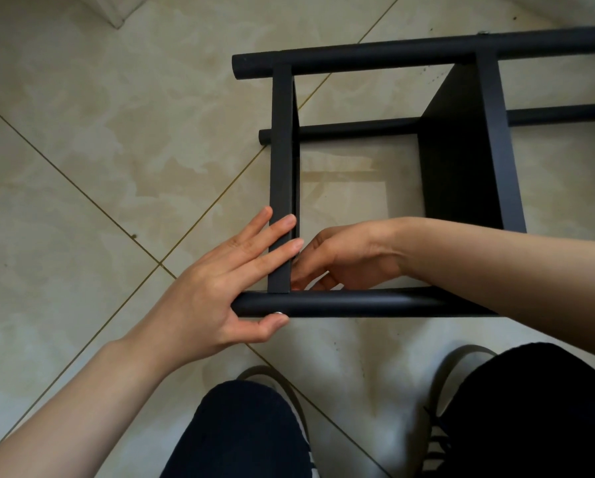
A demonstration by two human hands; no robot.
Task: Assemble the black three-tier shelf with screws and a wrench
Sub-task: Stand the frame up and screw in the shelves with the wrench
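Observation:
The black shelf frame lies on its side on the tiled floor. Its near tube (358, 303) runs left to right in front of me, and a thin shelf board (282, 150) stands on edge between it and the far tube (392, 53). My left hand (213, 291) lies with straight fingers on the board's edge, its thumb pressing a silver screw head (279, 313) on the near tube. My right hand (344, 257) reaches inside the frame, fingers curled at the joint behind the board. What they hold is hidden. No wrench is in view.
A second, wider board (461, 160) stands to the right, and a lower tube (351, 127) lies on the floor behind. Another screw head (484, 32) shows on the far tube. My knees (240, 432) and shoes are just below the frame. A white corner (116, 12) stands at upper left.

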